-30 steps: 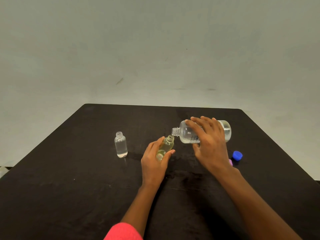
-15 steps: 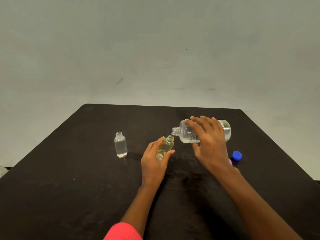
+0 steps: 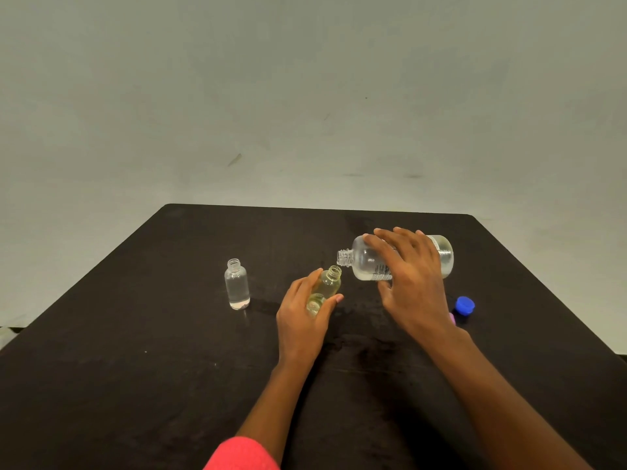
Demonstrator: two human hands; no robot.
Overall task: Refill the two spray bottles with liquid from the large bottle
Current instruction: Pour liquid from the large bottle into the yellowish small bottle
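Large bottle (image 3: 368, 262), head view: clear, uncapped, tipped nearly flat above the black desk (image 3: 135, 368), right of centre, threaded neck pointing left. Holds a little clear liquid pooled along its lower side. Grasped by the right hand (image 3: 414, 283), fingers wrapped over the top of the body, thumb underneath.

Yellow-tinted spray bottle (image 3: 328, 283): small, no spray head fitted, leaning with its open mouth up and to the right, just below the large bottle's neck. Mouths very close; cannot tell whether touching, and no stream readable. Grasped by the left hand (image 3: 302, 313), thumb on the right side, fingers round the left.

Clear spray bottle (image 3: 236, 286): upright on the desk, left of both hands and apart from them, uncapped, liquid inside.

Blue cap (image 3: 464, 305) on the desk right of the right wrist. Small pink object (image 3: 452, 318) just beside it, mostly hidden by the wrist. Pink sleeve (image 3: 241, 454) at the bottom edge. Plain pale wall (image 3: 305, 96) behind.
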